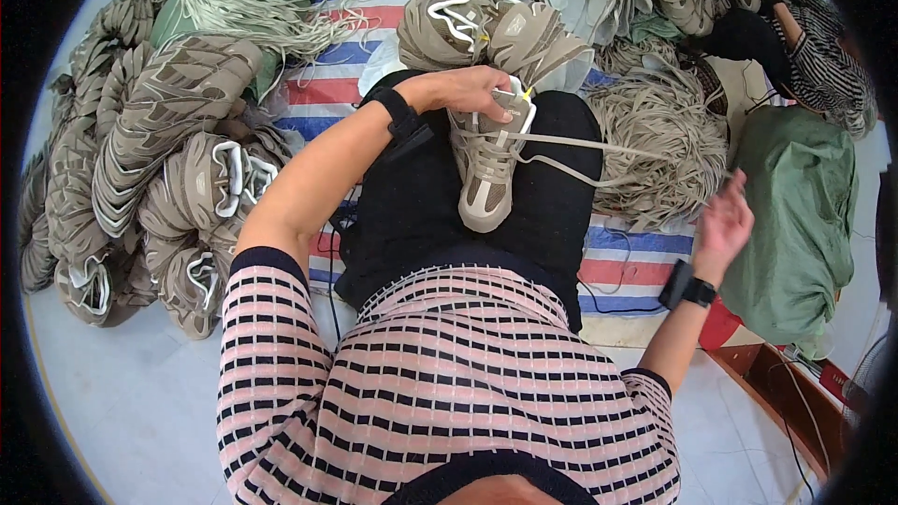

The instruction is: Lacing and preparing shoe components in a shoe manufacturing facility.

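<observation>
A beige-brown sneaker upper [486, 192] rests on my black-trousered lap, its toe toward me. My left hand [482, 93] is closed around its ankle end, near the tongue. Through its eyelets runs a flat beige shoelace [571, 141]; one stretch is drawn out to the right, and another loops down slackly beside it. Out to the right, my right hand [725, 224] has its fingers pinched together at the far end of the drawn-out lace, slightly blurred. Just beyond the upper lie more sneaker uppers [524, 37].
Nested stacks of uppers [168, 122] fill the left side. A heap of loose laces [664, 145] lies right of my knees, before a green sack [795, 224]. Another lace bundle [267, 0] is at the back left. A striped sheet [323, 92] covers the floor. Another person [814, 47] sits far right.
</observation>
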The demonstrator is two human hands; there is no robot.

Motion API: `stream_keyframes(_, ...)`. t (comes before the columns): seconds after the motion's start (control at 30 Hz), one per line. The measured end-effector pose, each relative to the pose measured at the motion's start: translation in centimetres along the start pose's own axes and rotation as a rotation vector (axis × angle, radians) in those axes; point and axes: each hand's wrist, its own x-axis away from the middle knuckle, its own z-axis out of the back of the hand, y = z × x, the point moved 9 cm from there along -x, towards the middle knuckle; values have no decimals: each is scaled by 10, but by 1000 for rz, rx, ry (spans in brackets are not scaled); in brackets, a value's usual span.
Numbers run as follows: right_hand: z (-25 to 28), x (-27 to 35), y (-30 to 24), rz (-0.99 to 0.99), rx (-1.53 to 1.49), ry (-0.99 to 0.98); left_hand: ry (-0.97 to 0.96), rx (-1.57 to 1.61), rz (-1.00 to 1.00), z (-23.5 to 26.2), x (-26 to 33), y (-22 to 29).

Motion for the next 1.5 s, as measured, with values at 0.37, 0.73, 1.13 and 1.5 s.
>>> stream_keyframes(0.37, 184, -8, -17, 18, 391, 269, 26, -41, -21, 3, 0, 11)
stream_keyframes(0.73, -217, 119, 170, 361, 1160, -811, 449, -242, -314, 8, 52, 39)
stream_keyframes(1.13, -253, 146, 204, 666, 1517, -1091, 369, -613, -331, -10, 53, 50)
stream_keyframes(1.5, -244, 138, 215, 459, 1434, -1043, 495, -581, -440, -12, 59, 50)
